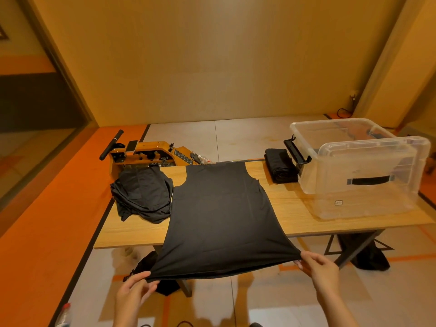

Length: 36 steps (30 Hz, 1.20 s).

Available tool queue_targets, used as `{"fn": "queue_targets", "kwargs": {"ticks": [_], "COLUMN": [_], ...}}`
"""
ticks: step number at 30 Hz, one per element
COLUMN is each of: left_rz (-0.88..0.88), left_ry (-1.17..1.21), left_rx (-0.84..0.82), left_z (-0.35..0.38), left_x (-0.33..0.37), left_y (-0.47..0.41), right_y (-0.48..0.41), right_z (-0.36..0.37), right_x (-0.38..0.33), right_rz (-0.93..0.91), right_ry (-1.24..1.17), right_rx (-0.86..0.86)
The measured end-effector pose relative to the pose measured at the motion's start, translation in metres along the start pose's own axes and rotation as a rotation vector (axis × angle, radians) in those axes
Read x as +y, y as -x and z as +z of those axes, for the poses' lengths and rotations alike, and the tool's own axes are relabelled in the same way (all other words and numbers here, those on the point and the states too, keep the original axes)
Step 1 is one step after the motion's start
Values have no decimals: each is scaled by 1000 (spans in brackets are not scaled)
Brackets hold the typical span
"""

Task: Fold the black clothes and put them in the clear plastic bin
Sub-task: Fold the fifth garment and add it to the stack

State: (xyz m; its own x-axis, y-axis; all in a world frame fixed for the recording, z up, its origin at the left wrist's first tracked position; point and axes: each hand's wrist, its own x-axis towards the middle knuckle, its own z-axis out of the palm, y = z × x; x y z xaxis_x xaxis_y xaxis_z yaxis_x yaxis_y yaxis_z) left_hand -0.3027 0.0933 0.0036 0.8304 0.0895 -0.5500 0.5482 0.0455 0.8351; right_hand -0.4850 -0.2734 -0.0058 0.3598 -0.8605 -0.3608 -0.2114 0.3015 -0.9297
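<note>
A black sleeveless top [219, 213] lies spread flat on the wooden table [295, 208], its hem stretched out past the near edge. My left hand [134, 293] pinches the hem's left corner. My right hand [318, 265] pinches the right corner. A heap of unfolded black clothes [142, 197] sits on the table's left end. A folded black stack [279, 168] rests beside the clear plastic bin [363, 199] at the right end. The bin's lid [339, 133] leans behind it.
A yellow machine with a black handle [146, 154] stands on the floor behind the table's left end. Dark cloth [370, 256] lies on the floor by the right table leg, and more under the near edge. A bottle [63, 315] is at the bottom left.
</note>
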Motion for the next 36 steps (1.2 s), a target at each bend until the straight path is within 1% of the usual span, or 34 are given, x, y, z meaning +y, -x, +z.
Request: {"fn": "queue_targets", "kwargs": {"ticks": [4, 8, 15, 17, 20, 24, 30, 32, 36], "left_rz": [43, 98, 326, 365, 339, 265, 295, 301, 349], "left_ry": [-71, -96, -166, -193, -236, -275, -251, -252, -301], "left_rx": [-84, -136, -167, -178, -208, -262, -288, -275, -225], "left_z": [-8, -16, -22, -23, -28, -35, -32, -28, -26], "left_x": [0, 5, 33, 36, 28, 12, 26, 33, 32], "left_y": [1, 0, -4, -4, -6, -8, -14, -13, -8], "right_y": [2, 10, 20, 19, 18, 24, 28, 29, 32], "right_z": [-7, -14, -9, -8, -14, -25, -16, -12, -12], "right_x": [0, -8, -41, -44, -32, -13, -27, -34, -29], "right_rz": [14, -78, -291, -339, -370, -311, -324, -324, -351], "right_ry": [22, 105, 58, 76, 153, 159, 100, 85, 143], "right_rx": [-80, -147, -126, -106, -116, -110, -152, -154, -162]}}
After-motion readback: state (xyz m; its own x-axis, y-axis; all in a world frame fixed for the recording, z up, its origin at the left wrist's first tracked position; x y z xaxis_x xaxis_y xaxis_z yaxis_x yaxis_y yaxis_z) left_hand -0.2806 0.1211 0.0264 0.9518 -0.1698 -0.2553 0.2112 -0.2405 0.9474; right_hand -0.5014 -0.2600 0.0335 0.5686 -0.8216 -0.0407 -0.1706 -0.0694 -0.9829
